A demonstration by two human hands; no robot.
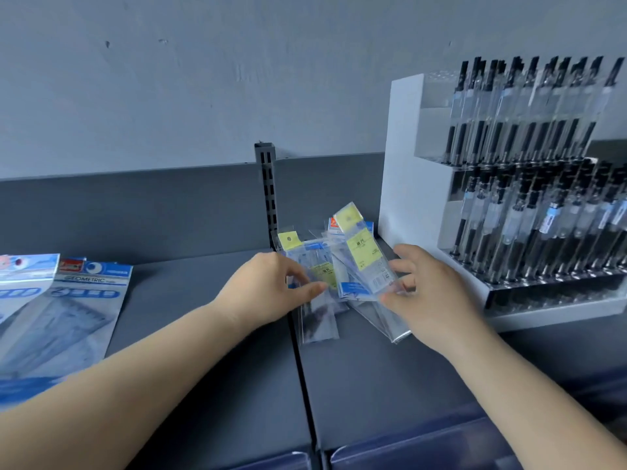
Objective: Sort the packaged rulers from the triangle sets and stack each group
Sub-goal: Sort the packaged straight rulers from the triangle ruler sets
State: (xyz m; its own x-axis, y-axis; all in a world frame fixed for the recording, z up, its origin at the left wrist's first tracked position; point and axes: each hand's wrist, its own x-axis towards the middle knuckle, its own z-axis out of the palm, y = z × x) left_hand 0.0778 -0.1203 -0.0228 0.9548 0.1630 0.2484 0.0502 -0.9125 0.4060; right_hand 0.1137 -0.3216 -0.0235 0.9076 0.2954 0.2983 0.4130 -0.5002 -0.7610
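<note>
1. Two triangle sets (pixel 68 313) lie overlapped on the shelf (pixel 203 351) out at nine o'clock, well apart from the action; that group looks sorted, though hardly squared into a neat stack.
2. Several packaged rulers (pixel 339 276) sit in a loose, crossed heap dead centre, just beside the pen display rack (pixel 509 198) at three o'clock; I judge this group gathered but not yet stacked, so the tidying is what's left.
3. Left hand (pixel 264 290) comes in from eight o'clock, fingers curled over the heap's left edge, thumb tip on a sleeve; it seems to be pinching it.
4. Right hand (pixel 431 293) sits at four o'clock of the pile, thumb and fingers pinching the yellow-labelled ruler pack (pixel 364 256); that pack tilts up towards twelve, lifted above the others.
</note>
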